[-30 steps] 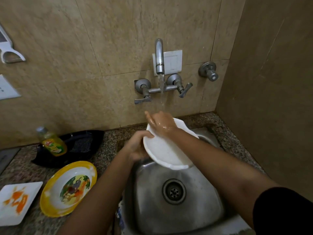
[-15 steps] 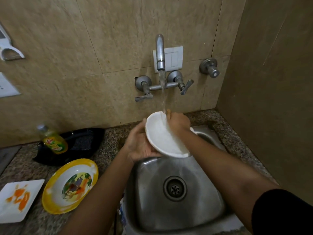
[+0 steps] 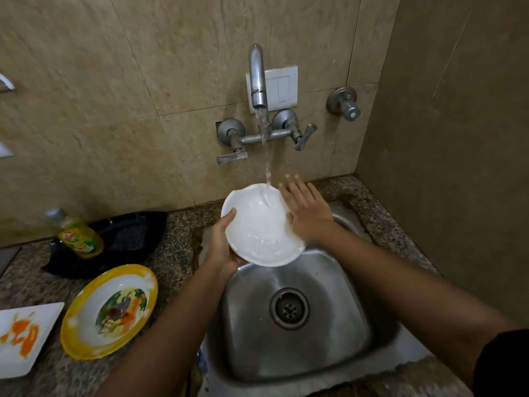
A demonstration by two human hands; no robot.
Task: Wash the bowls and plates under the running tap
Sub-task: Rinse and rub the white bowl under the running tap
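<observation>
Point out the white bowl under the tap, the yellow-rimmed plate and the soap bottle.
white bowl (image 3: 257,233): head view, wet inner surface.
yellow-rimmed plate (image 3: 86,336): head view, yellow rim, lower left.
soap bottle (image 3: 80,239): head view, label on its body.

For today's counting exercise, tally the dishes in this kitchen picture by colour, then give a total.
White: 2, the white bowl held under the tap and the square plate smeared with orange on the counter.
Yellow-rimmed: 1, the picture bowl.
Black: 1, the black dish behind the soap bottle.
Total: 4
</observation>
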